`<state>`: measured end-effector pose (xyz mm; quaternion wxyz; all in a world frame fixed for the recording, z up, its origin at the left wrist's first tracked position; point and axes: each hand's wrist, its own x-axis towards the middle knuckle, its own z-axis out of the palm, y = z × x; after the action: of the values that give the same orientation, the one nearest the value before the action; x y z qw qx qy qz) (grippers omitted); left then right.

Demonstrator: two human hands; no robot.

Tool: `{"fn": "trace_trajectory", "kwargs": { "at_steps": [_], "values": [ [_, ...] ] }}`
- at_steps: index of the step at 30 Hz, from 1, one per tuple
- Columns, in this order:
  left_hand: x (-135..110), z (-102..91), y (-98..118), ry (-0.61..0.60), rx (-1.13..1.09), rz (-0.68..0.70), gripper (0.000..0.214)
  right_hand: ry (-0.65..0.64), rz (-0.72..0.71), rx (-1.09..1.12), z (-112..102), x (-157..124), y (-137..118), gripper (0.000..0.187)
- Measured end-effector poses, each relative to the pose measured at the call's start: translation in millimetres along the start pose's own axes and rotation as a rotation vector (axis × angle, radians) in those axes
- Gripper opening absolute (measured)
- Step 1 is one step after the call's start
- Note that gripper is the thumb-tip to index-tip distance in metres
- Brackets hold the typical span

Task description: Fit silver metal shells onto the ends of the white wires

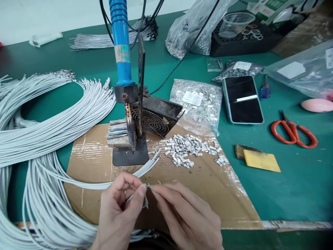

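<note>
My left hand (pixel 119 211) is pinched on the end of a thin white wire (pixel 131 198) near the front edge of a brown cardboard sheet (pixel 208 194). My right hand (pixel 187 217) meets it from the right, fingertips pressed together at the wire's stripped tip; whatever small piece it may hold is too tiny to make out. Just beyond my fingers lie a few loose white wires (pixel 145 166) and a pile of small metal terminals (pixel 187 149). A blue-handled soldering iron (pixel 121 45) stands upright in its black stand (pixel 130 156).
Big bundles of white wires (pixel 52 121) cover the left side of the green table. A small black fan (pixel 153 116) sits behind the stand. To the right are a bag of terminals (pixel 197 104), a phone (pixel 243 99), orange scissors (pixel 293 132) and a yellow sponge (pixel 261 160).
</note>
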<state>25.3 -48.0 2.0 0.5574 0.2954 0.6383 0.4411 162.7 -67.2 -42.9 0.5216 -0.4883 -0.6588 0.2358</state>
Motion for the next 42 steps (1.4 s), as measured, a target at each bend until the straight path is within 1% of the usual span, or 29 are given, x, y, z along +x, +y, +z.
{"fn": "trace_trajectory", "kwargs": {
  "at_steps": [1,2,5,7,9,10,13,16,18,22,26,29,34,38,42],
  "values": [
    [0.2,-0.3,0.8,0.000,0.017,-0.002,0.025,-0.004,0.018,0.010,-3.2,1.1,0.8,0.031],
    [0.5,-0.7,1.5,0.003,0.034,-0.002,0.025,-0.003,0.072,0.042,-6.3,2.8,0.5,0.029],
    [0.6,-2.5,2.4,0.021,0.082,0.002,0.024,0.053,0.324,0.176,-12.4,10.5,-4.7,0.021],
    [0.0,-3.0,1.9,0.024,0.116,0.011,0.022,0.106,0.451,0.271,-12.3,15.8,-9.9,0.017],
    [-1.1,-2.0,1.2,0.023,0.142,0.031,0.020,0.134,0.526,0.363,-8.9,20.0,-14.1,0.016],
    [-1.8,-1.1,1.0,0.022,0.145,0.045,0.019,0.132,0.540,0.402,-6.4,21.4,-15.3,0.015],
    [-3.3,2.1,1.2,0.022,0.122,0.085,0.017,0.080,0.519,0.454,0.4,23.4,-15.1,0.017],
    [-3.4,3.0,1.6,0.026,0.110,0.115,0.015,0.052,0.480,0.412,2.6,23.2,-11.4,0.020],
    [-2.9,2.0,1.5,0.026,0.124,0.119,0.015,0.058,0.503,0.400,1.6,23.0,-9.4,0.020],
    [-2.1,0.2,1.6,0.001,0.116,0.108,0.014,0.051,0.575,0.462,-1.2,23.5,-6.7,0.019],
    [-1.4,0.2,2.1,-0.015,0.114,0.113,0.013,0.010,0.549,0.536,-0.4,23.4,-3.2,0.020],
    [-0.5,0.0,1.9,-0.026,0.119,0.121,0.013,0.004,0.538,0.554,0.8,22.6,-1.5,0.021],
    [0.8,-0.2,2.0,-0.039,0.145,0.144,0.012,0.007,0.526,0.529,1.1,23.3,0.0,0.021],
    [1.4,0.9,3.1,-0.022,0.147,0.155,0.012,0.016,0.526,0.490,0.7,24.7,0.1,0.021],
    [2.6,1.5,3.6,-0.018,0.149,0.143,0.013,0.021,0.522,0.445,0.6,25.7,-0.9,0.021]
  ]
}}
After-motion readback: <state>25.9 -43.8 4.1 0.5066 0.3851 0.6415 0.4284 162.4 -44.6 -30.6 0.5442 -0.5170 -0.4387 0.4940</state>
